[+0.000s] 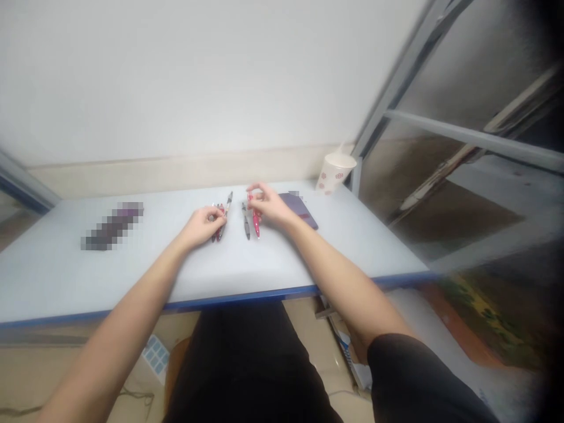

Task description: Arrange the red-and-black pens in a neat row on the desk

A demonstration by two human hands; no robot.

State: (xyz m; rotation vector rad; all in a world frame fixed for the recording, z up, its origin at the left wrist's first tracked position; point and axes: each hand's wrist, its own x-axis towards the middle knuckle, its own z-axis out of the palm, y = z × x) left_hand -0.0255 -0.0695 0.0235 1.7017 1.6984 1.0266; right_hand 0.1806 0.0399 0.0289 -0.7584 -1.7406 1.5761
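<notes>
My left hand (204, 226) is closed on a small bunch of pens (220, 236), dark and red ones, on the light tabletop. One dark-tipped pen (229, 202) in that bunch points up and away. Right of it lies a grey-black pen (246, 222), touched by neither hand as far as I can see. My right hand (268, 204) has its thumb and fingers around a red pen (256, 224), whose tip points toward me. Beside that hand is a dark purple notebook (302, 210), partly covered by the hand and wrist.
A white paper cup (335, 173) with red flower prints stands at the table's back right corner. A pixelated dark object (112, 228) lies at the left. The blue table edge (247, 298) runs in front of my lap, and a metal frame (392, 88) rises at the right.
</notes>
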